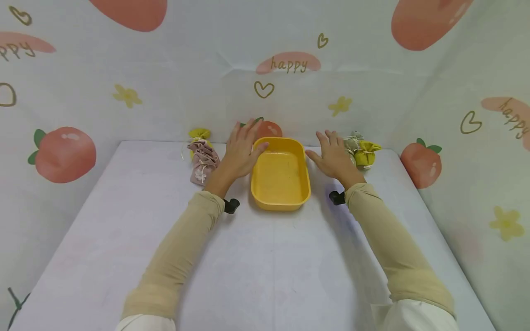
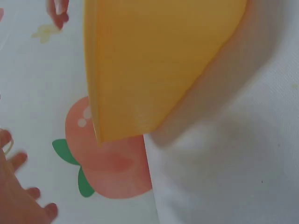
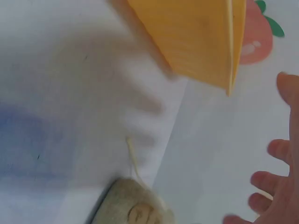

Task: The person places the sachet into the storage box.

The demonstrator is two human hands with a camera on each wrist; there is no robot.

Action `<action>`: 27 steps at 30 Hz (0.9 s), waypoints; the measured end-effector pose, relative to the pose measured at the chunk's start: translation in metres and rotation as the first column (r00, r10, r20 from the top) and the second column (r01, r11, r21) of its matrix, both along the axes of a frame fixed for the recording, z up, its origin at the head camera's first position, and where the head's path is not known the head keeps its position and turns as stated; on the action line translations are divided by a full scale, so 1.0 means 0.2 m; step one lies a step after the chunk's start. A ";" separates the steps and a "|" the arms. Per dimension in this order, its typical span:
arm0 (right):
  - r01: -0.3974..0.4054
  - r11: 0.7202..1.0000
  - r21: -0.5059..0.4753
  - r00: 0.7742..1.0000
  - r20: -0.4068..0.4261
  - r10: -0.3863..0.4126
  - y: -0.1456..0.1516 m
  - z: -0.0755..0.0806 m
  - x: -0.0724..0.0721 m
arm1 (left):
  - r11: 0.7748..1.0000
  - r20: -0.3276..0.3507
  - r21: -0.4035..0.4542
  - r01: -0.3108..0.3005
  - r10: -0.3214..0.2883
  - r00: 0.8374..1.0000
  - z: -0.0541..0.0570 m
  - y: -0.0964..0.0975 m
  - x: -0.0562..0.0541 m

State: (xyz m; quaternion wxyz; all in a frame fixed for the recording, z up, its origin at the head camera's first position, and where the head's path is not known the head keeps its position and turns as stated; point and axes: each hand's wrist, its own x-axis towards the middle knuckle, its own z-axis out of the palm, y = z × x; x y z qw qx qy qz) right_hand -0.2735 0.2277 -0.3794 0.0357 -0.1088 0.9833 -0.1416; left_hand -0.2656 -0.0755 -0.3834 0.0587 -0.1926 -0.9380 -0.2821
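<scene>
the rectangular yellow tub (image 1: 280, 179) lay, long axis running front-to-back, between the empty, spread-fingered left hand (image 1: 242, 151) and right hand (image 1: 334, 157).

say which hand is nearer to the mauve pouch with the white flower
Left. The left hand is just to the right of the mauve pouch; the right hand is farther off, past the right side of the yellow tub.

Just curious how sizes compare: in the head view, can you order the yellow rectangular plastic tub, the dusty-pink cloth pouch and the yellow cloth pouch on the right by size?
1. Yellow rectangular plastic tub, clearly largest.
2. Dusty-pink cloth pouch.
3. Yellow cloth pouch on the right, which looks smallest, though its angle may shorten it.
</scene>
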 end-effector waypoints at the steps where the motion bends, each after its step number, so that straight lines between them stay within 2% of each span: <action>1: 0.010 1.000 -0.008 1.000 -0.006 -0.010 0.02 0.00 0.00 | 1.000 -0.010 0.000 0.002 -0.002 1.000 0.00 0.00 0.00; 4: 0.041 0.999 -0.031 0.999 -0.032 -0.042 0.07 0.01 0.02 | 1.000 -0.030 0.000 0.017 -0.017 0.999 -0.01 -0.02 0.00; 7: 0.078 0.994 -0.070 0.994 -0.069 -0.083 0.13 0.01 0.03 | 0.999 -0.023 0.029 0.042 -0.042 0.999 -0.02 -0.03 0.01; 13: 0.151 0.972 -0.180 0.979 -0.107 -0.172 0.24 0.01 0.06 | 0.990 0.091 0.121 0.075 -0.086 0.992 -0.06 -0.06 0.01; 17: 0.193 0.953 -0.231 0.974 -0.073 -0.215 0.31 -0.02 0.08 | 0.978 0.199 0.199 0.065 -0.106 0.974 -0.08 -0.08 0.02; 21: 0.205 0.938 -0.281 0.972 -0.056 -0.229 0.33 -0.06 0.09 | 0.957 0.289 0.285 0.051 -0.136 0.948 -0.13 -0.10 0.04; 25: 0.179 0.931 -0.317 0.972 -0.089 -0.217 0.34 -0.10 0.09 | 0.925 0.329 0.379 0.022 -0.157 0.931 -0.17 -0.12 0.06; 27: 0.167 0.934 -0.315 0.974 -0.096 -0.207 0.33 -0.11 0.09 | 0.913 0.330 0.409 0.011 -0.159 0.931 -0.19 -0.12 0.06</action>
